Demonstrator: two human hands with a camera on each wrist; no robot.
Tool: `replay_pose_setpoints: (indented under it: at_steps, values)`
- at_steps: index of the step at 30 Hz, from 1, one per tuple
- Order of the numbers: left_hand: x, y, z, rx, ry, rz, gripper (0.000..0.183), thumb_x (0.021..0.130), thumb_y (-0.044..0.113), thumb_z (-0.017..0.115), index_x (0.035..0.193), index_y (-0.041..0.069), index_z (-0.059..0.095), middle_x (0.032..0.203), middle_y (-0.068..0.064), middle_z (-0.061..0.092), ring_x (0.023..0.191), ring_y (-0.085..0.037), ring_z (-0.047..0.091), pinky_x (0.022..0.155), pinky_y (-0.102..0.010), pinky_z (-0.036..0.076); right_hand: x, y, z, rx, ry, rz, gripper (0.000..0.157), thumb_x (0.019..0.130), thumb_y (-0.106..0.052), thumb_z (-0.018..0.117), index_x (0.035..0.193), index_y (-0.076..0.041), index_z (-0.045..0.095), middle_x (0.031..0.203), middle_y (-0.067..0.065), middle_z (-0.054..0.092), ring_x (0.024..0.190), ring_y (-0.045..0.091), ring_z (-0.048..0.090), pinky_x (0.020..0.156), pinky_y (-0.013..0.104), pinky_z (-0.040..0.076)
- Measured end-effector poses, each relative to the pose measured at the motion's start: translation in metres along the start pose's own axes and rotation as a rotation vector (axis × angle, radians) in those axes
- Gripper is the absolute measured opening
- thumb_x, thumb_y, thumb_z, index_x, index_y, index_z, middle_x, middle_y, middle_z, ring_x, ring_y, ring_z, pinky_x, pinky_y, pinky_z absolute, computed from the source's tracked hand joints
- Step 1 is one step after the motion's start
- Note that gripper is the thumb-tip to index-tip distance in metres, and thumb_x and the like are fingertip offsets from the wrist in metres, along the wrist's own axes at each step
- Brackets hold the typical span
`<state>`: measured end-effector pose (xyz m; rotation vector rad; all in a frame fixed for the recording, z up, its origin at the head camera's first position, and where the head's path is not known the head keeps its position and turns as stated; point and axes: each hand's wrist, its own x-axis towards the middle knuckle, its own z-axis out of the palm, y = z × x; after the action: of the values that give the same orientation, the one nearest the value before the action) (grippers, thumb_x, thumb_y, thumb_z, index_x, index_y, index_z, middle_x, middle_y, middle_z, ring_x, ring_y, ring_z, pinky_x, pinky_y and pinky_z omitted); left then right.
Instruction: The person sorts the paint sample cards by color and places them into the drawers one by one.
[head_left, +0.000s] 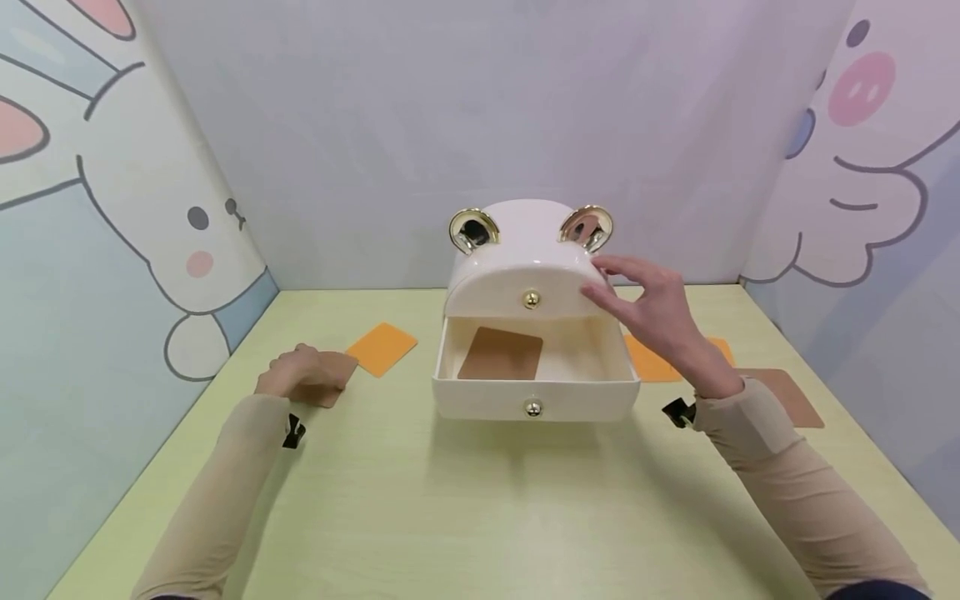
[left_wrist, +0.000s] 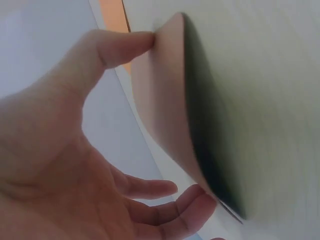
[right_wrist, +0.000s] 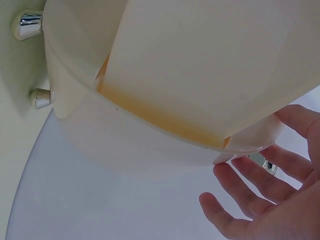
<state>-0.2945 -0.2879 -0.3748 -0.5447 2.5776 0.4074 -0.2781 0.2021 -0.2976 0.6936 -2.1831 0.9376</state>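
Note:
My left hand (head_left: 294, 372) pinches a thin brown card (left_wrist: 162, 92) at the table's left. Thumb and fingertips press its opposite edges, and it bows up from the surface. A white drawer box (head_left: 525, 237) with gold animal ears stands in the middle. Its lower drawer (head_left: 480, 400) is pulled out, and a second brown card (head_left: 502, 354) lies tilted inside. The upper drawer front (head_left: 487, 292) sits closed, with a gold knob. My right hand (head_left: 660, 312) is at the box's upper right, thumb and fingertips touching its edge below the right ear, fingers loosely bent.
An orange card (head_left: 381, 348) lies beside the left hand's card. Right of the box lie more orange card (head_left: 652, 362) and another brown card (head_left: 783, 396), partly behind the right forearm. Cartoon-printed walls (head_left: 480, 125) enclose the table's back and sides.

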Motion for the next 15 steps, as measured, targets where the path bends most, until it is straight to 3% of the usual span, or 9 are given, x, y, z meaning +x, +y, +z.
replay_pose_setpoints:
  at_steps: [9, 15]
  values:
    - [0.0014, -0.0010, -0.0013, 0.049, 0.044, 0.076, 0.100, 0.075, 0.050, 0.067, 0.137, -0.013, 0.018, 0.130, -0.042, 0.035, 0.118, -0.056, 0.036, 0.092, -0.070, 0.036, 0.0016, 0.0011, -0.0001, -0.012, -0.007, 0.002, 0.039, 0.078, -0.015, 0.080, 0.115, -0.010, 0.071, 0.108, 0.011, 0.073, 0.099, 0.025, 0.068, 0.087, 0.015, 0.045]
    - [-0.0035, -0.0056, -0.0101, 0.044, 0.050, 0.143, 0.098, 0.079, 0.045, 0.066, 0.137, -0.016, 0.015, 0.135, -0.044, 0.030, 0.123, -0.061, 0.030, 0.095, -0.072, 0.033, 0.0018, 0.0012, -0.0004, -0.009, -0.008, 0.007, 0.038, 0.078, -0.015, 0.080, 0.115, -0.010, 0.071, 0.109, 0.011, 0.073, 0.099, 0.025, 0.068, 0.087, 0.016, 0.045]
